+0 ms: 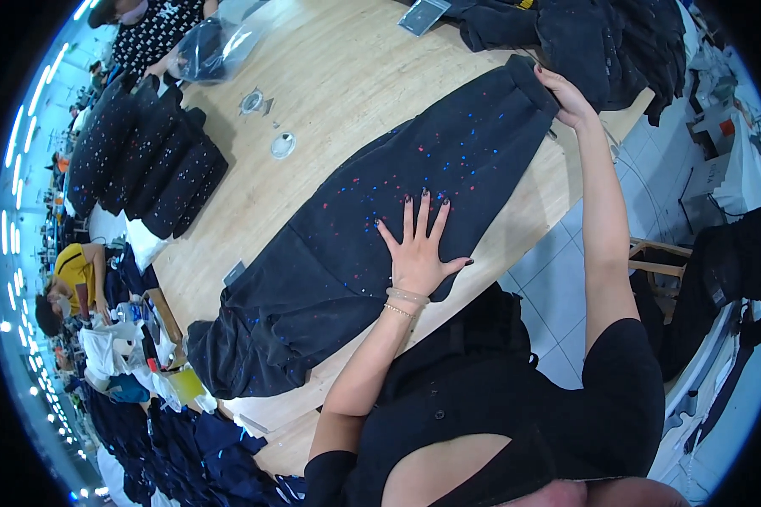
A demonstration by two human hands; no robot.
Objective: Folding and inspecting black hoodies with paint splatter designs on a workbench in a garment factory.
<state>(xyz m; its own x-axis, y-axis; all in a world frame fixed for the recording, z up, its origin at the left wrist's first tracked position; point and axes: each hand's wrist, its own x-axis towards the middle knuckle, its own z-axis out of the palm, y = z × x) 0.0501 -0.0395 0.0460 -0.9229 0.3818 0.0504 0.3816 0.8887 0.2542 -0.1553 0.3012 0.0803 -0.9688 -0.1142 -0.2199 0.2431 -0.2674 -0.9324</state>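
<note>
Black speckled trousers lie lengthwise across the wooden table, dotted with small red and blue spots. My left hand rests flat on the middle of the cloth, fingers spread, holding nothing. At the far right end, my right hand grips the edge of the banded end, with the thumb on top and some fingers hidden by the fabric. Toward the lower left, the other end is bunched in loose folds.
A folded pile of black speckled garments sits at the left of the table. More dark clothes are heaped at the far right. Across the table a person handles a clear plastic bag. Another person in yellow works at left.
</note>
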